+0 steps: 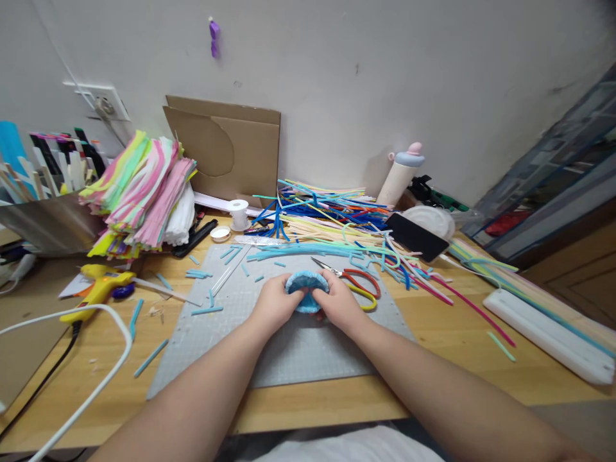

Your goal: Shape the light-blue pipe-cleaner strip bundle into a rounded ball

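Note:
A small light-blue fuzzy cup shape [308, 280], seemingly made of pipe cleaners, is held over the grey cutting mat [308, 359]. My left hand [276, 305] grips its left side and my right hand [340, 301] its right side. Both thumbs press into its hollow; most other fingers are hidden behind it. Just beyond my right hand lie scissors [362, 281] with red and yellow handles. Short blue pipe cleaner pieces [206, 311] are scattered on the mat left of my left hand, and longer light-blue pipe cleaners [312, 249] lie behind.
At left lies a yellow glue gun [94, 292] with a looping white cable [120, 321]. Pipe cleaner bundles [149, 192] stand behind it. A white spool [238, 215], a black phone [416, 237], a bottle [400, 176] and a white power strip [548, 333] surround the mat.

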{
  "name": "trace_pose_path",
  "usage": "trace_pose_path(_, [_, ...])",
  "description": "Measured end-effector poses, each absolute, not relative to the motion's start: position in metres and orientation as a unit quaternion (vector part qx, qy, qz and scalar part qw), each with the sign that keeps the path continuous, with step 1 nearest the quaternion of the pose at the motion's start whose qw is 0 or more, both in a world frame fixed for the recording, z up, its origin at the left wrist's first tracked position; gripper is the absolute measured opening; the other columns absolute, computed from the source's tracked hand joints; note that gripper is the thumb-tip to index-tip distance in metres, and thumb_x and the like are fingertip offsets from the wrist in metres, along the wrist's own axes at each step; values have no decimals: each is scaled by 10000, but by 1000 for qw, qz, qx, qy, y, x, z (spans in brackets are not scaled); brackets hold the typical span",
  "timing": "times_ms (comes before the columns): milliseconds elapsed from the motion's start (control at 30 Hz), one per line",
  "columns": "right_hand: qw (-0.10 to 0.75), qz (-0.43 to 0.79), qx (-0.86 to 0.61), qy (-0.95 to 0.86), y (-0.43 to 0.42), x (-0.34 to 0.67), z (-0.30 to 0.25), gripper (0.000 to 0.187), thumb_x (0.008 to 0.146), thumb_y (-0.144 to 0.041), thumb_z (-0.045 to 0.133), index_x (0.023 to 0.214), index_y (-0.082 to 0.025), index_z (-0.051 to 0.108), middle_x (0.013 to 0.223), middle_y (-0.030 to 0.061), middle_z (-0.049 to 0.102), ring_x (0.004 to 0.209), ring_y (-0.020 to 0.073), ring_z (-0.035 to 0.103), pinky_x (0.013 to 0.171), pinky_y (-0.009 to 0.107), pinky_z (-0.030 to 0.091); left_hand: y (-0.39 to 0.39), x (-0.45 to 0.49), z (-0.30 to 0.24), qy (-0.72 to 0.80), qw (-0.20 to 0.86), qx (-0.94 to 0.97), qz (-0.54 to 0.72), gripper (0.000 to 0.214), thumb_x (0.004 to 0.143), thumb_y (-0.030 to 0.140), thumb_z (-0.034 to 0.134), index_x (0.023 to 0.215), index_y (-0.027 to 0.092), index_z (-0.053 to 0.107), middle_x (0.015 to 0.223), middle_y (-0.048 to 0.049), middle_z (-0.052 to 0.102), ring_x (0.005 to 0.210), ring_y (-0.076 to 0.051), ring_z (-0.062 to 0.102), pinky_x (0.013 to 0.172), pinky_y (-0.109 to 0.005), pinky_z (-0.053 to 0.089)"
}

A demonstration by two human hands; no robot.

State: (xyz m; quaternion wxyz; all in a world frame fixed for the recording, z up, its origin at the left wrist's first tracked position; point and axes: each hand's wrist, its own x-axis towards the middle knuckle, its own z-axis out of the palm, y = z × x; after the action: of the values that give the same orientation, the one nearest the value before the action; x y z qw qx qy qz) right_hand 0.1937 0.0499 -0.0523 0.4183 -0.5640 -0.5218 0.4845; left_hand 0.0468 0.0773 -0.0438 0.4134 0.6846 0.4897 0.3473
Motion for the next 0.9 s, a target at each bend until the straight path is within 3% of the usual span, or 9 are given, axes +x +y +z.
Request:
trace_pose_path(267, [453,406,-536,-585,43,196,-49,287,709,-166,544,974,-247,466,725,-53,518,624,133,504,567,249,419,78,50,-48,453,490,639,383,212,714,310,638,813,131,694,709,-32,693,625,-166,610,586,-259,483])
trace_pose_path(567, [484,396,-485,-611,40,192,-50,404,761,-229,602,1128,-257,435,1087,43,540,855,168,568,657,275,474,73,41,-32,458,368,648,485,69,694,192,613,738,185,665,812,-32,654,812,-198,592,772,-309,474])
trace_pose_path(667, [512,437,-466,-574,44,190,-52,397,745,-227,606,1116,-256,466,1025,37,566,736,156,592,588,273,482,69,38,-28,442,324,675,493,234,664,100,599,831,225,706,970,-46,655,988,-227,569,932,-345,424])
trace_pose_path(767, [554,426,-454,-552,48,193,-50,231,744,-211,578,970,-232,537,892,18,604,716,164,586,640,295,488,67,41,-31,401,306,715,484,518,611,67,653,1089,265,664,1217,-61,574,1169,-253,489,1037,-378,347])
trace_pose_path(833, [585,387,-462,-543,49,197,-46,208,732,-191,588,931,-231,543,902,18,605,812,182,581,745,315,478,68,45,-34,392,373,674,503,779,556,65,700,1282,282,520,1361,-72,454,1215,-260,450,1038,-390,345])
trace_pose_path(900, [615,341,-467,-536,49,202,-42,267,718,-165,603,965,-241,536,948,22,598,888,195,571,821,332,460,71,48,-36,392,543,542,508,843,556,90,716,1328,282,435,1327,-77,468,1129,-230,516,962,-367,416])
